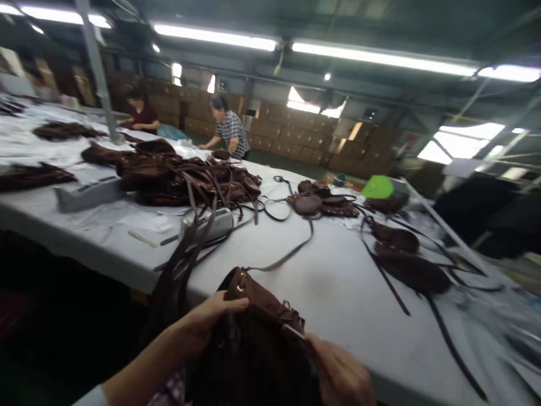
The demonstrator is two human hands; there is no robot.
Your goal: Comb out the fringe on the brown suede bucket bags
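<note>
A dark brown bag (264, 304) with gold eyelets along its rim is held at the table's front edge, its black inside facing me. My left hand (209, 316) grips the left part of the rim, thumb pressed over the edge. On the right, my right hand (340, 369) is closed on the bag's side, fingers partly hidden and a little blurred. A thin white strip (293, 331) lies across the rim near that hand; I cannot make out what it is. From the bag a brown strap (287, 259) runs back over the white table (325, 282).
Brown bags (156, 169) are heaped at left, straps (180, 270) hanging over the front edge. Near them lies a grey device (215, 223). More bag pieces (409, 270) lie at right, by a bright green item (377, 187). Two people (234, 132) work across the table.
</note>
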